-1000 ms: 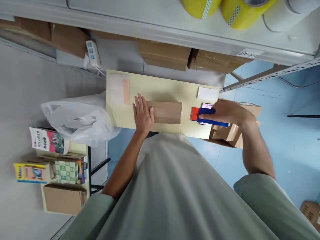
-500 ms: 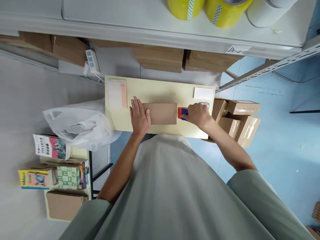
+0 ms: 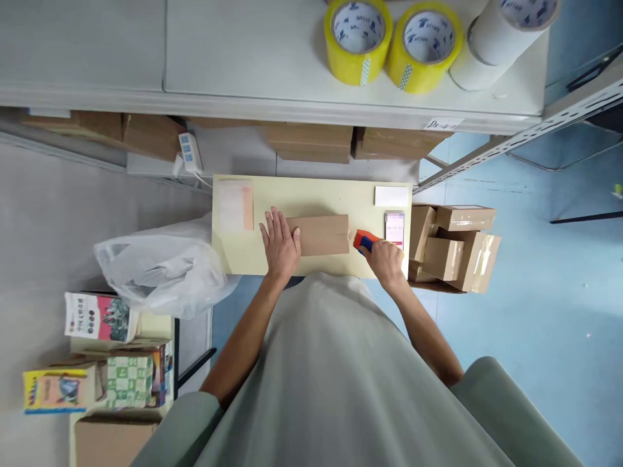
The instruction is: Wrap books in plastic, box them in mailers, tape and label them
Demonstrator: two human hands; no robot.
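A flat brown cardboard box lies in the middle of a pale yellow table. My left hand rests flat on the box's left end, fingers spread. My right hand is closed around a red and blue tape dispenser, whose red head sits at the box's right end. A phone lies on the table just right of the dispenser, with a white card behind it. A pink and white sheet lies at the table's left end.
A shelf above holds two yellow tape rolls and a white roll. Sealed cardboard boxes are stacked right of the table. A white plastic bag hangs at the left, above boxes and booklets. A power strip lies behind.
My right hand has brought the tape dispenser leftward from the table's right end to the box's right end, then slightly toward me. My left hand has stayed on the box.
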